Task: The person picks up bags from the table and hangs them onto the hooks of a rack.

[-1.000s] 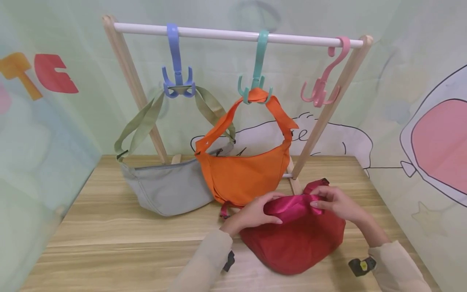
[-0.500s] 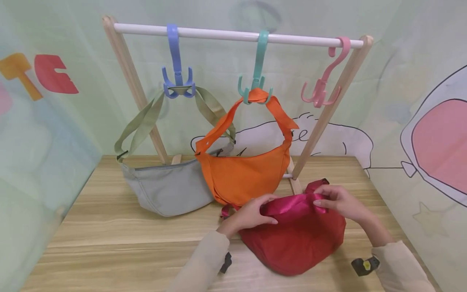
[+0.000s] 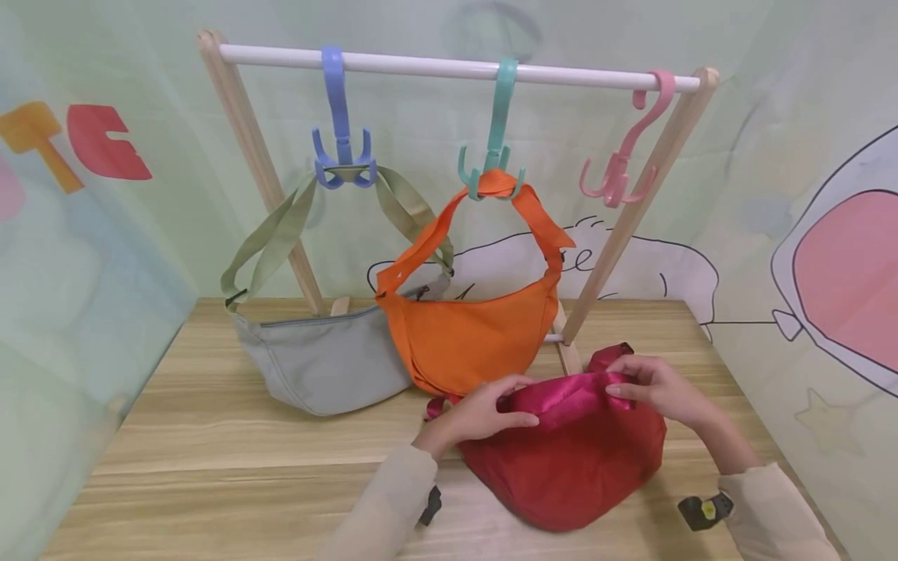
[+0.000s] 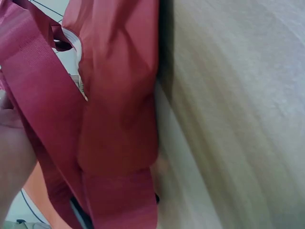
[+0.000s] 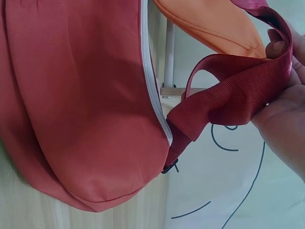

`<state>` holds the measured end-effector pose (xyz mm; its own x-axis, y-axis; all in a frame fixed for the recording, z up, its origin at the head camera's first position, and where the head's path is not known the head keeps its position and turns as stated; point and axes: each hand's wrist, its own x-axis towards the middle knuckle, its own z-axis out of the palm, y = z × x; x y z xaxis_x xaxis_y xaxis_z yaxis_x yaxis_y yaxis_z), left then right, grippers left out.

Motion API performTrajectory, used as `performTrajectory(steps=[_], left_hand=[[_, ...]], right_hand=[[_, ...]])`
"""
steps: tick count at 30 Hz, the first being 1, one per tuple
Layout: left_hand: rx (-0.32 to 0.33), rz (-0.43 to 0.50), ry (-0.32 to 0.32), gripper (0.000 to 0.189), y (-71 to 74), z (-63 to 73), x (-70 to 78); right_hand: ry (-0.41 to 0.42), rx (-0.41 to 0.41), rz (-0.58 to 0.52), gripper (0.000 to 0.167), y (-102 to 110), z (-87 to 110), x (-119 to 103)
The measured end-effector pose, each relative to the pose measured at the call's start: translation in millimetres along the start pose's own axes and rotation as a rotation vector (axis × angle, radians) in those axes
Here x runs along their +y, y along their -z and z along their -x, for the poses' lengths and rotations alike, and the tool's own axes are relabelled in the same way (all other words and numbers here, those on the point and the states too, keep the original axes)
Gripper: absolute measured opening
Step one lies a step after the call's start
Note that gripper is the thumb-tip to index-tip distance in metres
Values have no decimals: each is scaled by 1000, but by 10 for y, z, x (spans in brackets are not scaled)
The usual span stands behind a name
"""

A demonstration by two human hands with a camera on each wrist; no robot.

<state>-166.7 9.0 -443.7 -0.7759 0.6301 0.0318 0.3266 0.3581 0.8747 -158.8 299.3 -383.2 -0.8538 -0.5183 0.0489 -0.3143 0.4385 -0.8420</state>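
Note:
A red crescent-shaped shoulder bag (image 3: 568,479) rests on the table at the front right, its wide magenta-red strap (image 3: 571,396) raised along its top. My left hand (image 3: 484,414) grips the strap toward its left end, thumb in front and fingers behind. Toward the strap's right end, my right hand (image 3: 658,388) pinches it between thumb and fingers. The right wrist view shows the strap (image 5: 228,98) folded over near the fingers, and a pale zipper (image 5: 151,81) along the bag's top edge. In the left wrist view the strap (image 4: 45,76) slants past the hand, most of which is outside the picture.
Behind stands a wooden rack with a white rail (image 3: 421,65). A grey bag (image 3: 330,366) hangs from a blue hook (image 3: 337,109), and an orange bag (image 3: 470,335) from a green hook (image 3: 501,109). At the right, a pink hook (image 3: 624,156) carries no bag.
My hands have moved slightly apart along the strap, the left a little leftward and the right a little rightward. The hanging bags have not moved.

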Motion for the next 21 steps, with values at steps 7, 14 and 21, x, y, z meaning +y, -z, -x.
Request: performTrajectory(steps=[7,14,21], left_hand=[[-6,26,1,46,-16,26,-61],[21,66,-33,39,-24,37,-148],[61,89,-81,39,30,58,-240]], right_hand=[[6,7,-6,14,17,28,27],[-31,2,-15,15,7,38,37],[-25,8,-23,14,13,58,52]])
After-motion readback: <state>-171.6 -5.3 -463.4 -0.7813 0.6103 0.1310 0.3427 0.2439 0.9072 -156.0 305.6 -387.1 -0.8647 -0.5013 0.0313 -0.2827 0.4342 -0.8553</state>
